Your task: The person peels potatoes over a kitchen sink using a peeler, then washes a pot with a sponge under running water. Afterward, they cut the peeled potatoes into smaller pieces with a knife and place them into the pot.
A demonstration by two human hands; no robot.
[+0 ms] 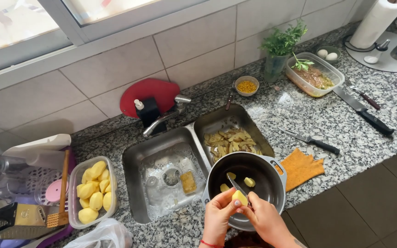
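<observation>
Item one: our left hand [218,215], fingers pinching a peeled potato piece [240,198] over the dark pot [272,172]. Item two: our right hand [265,219], fingers closed round a knife [235,184], blade touching the potato. In the pot: three cut chunks. Left on the granite desk [345,128]: a plastic tub of whole peeled potatoes [93,190]. Right sink basin [217,120]: peelings.

Pale yellow potato piece [240,197], dark grey pot [272,183], orange cloth [302,167], speckled grey granite counter [345,128], red cutting board [150,92]
</observation>
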